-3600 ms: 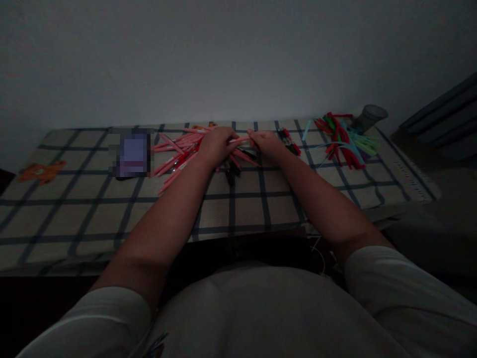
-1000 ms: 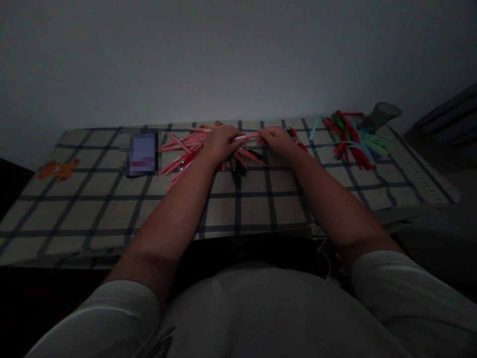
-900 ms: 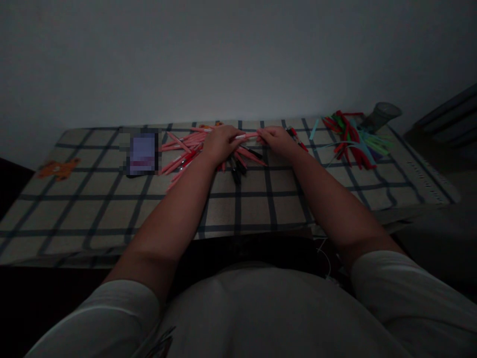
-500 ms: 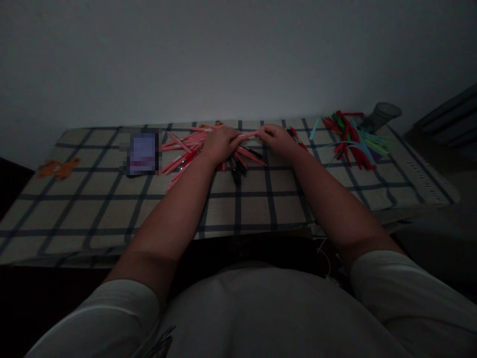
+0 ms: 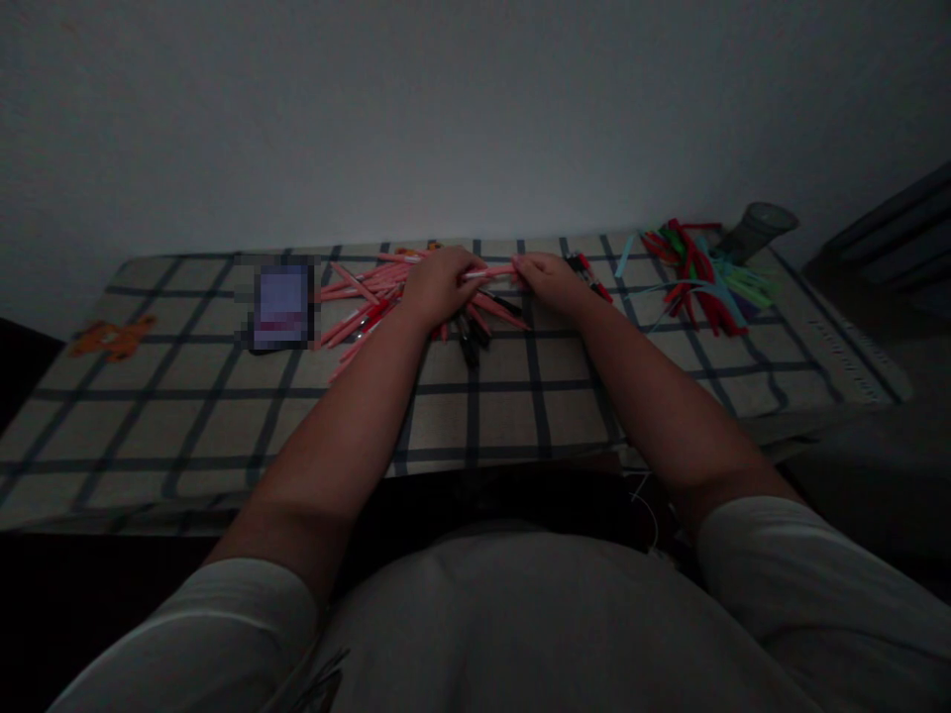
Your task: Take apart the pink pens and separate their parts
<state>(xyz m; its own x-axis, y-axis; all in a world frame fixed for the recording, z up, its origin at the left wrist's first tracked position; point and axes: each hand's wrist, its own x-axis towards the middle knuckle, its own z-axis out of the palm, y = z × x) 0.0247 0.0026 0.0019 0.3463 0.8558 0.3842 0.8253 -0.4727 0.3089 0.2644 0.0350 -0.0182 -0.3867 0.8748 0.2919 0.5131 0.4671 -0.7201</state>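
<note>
My left hand (image 5: 438,282) and my right hand (image 5: 546,279) are both closed on one pink pen (image 5: 494,270), held level between them above the table. My left hand grips its left end, my right hand its right end. Under and left of my hands lies a heap of pink pens (image 5: 364,292), with a few dark pen parts (image 5: 470,342) just in front. Small red and black pieces (image 5: 586,272) lie right beside my right hand.
The checked tablecloth (image 5: 185,416) covers the table against a white wall. A phone (image 5: 280,302) lies left of the pens, an orange toy (image 5: 111,337) at far left. Coloured strips (image 5: 698,277) and a tipped glass jar (image 5: 754,226) lie at the right.
Hardly anything differs: both hands stay on the pink pen, shifting slightly, and the camera view has drifted a little.
</note>
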